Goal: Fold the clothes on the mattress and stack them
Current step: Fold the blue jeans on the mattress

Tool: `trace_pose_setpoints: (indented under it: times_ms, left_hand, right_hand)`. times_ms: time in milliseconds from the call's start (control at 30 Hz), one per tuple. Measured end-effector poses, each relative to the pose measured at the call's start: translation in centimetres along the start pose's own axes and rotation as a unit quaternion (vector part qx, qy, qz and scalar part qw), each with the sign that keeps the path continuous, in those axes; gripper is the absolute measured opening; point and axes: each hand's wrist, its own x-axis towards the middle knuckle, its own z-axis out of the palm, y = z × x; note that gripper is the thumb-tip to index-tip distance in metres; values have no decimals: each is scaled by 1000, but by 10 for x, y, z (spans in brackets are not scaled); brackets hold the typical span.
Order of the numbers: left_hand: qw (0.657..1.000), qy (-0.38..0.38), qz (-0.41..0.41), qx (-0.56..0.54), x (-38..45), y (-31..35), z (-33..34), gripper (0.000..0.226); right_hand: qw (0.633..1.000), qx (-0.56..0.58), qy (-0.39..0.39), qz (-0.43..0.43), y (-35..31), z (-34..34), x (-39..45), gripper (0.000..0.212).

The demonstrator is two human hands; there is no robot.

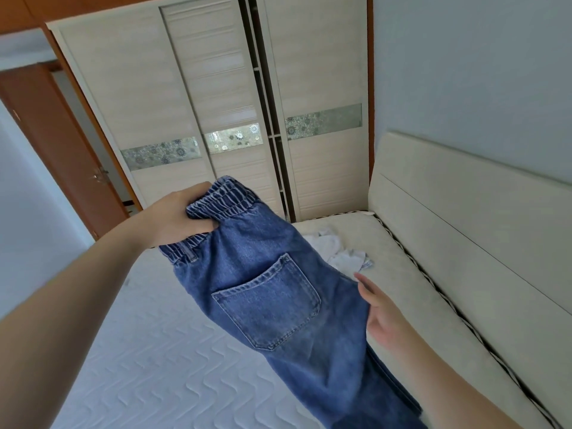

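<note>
We are only starting to fold: our left hand (pixel 179 212) grips the waistband of the blue jeans (pixel 278 292) held up over the mattress (pixel 148 351), and our loose, empty right hand (pixel 382 314) should grab their side next.

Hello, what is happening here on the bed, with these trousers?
A person is folding laundry. The left hand grips the elastic waistband of a pair of blue denim jeans and holds them up above the white quilted mattress. The right hand is open, its fingers straight, at the right edge of the jeans. The jeans are not folded yet. Behind them, a crumpled white garment lies on the mattress, also unfolded. No finished stack is visible.
</note>
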Motion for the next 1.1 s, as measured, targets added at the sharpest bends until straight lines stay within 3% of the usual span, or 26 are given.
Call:
trace_pose_setpoints:
  times_ms: [167, 333, 500, 833, 1100]
  left_hand:
    - [996, 10, -37, -74, -9, -23, -8, 60]
    - [977, 53, -74, -194, -7, -30, -2, 47]
    - [961, 82, -50, -259, 2, -10, 16, 39]
    - [930, 37, -28, -364, 23, 71, 70, 42]
    - [867, 2, -145, -478, -9, 47, 158, 68]
  right_hand:
    - [992, -105, 1, -71, -55, -3, -1, 34]
    - [954, -209, 34, -211, -129, 9, -6, 21]
    - [923, -239, 43, -297, -191, -4, -24, 17]
    - [895, -271, 118, -334, -264, -66, -75, 19]
    - [882, -355, 119, -285, -252, -91, -80, 15]
